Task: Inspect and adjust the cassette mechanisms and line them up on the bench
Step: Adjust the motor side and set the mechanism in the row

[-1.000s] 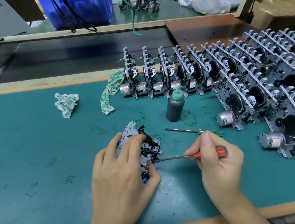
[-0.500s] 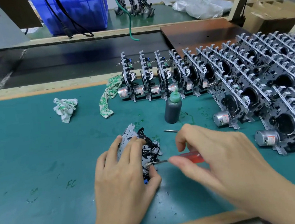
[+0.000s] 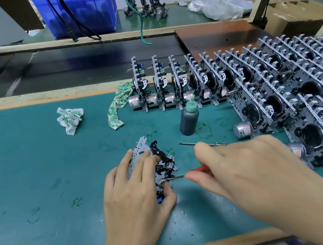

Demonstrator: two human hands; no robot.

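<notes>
Since half a second ago, little change: right hand (image 3: 253, 171) still spread wide over the red-handled screwdriver (image 3: 198, 169), left hand (image 3: 135, 199) still clamped on the cassette mechanism (image 3: 158, 165); one second ago, right fingers curled tighter round the red handle, now fanned out above it. Left grip: fingers laid over the metal plate, thumb hooked under the near end, mechanism pinched between them and resting on the green bench mat (image 3: 35, 171). Right grip: handle mostly hidden beneath the hand, thumb extended along the shaft; cannot tell how firmly held. Screwdriver tip touching the mechanism just right of the left thumb. Beyond the right-hand fingertips, a second screwdriver (image 3: 193, 143) lying flat on the mat. Farther beyond the grip, a dark bottle with green cap (image 3: 189, 120) standing upright. Behind and to the right of that, rows of finished mechanisms (image 3: 250, 88) standing on edge, side by side. Far left of the grip, a crumpled rag (image 3: 69, 120); a second patterned rag (image 3: 117, 106) just beside the row's left end.
</notes>
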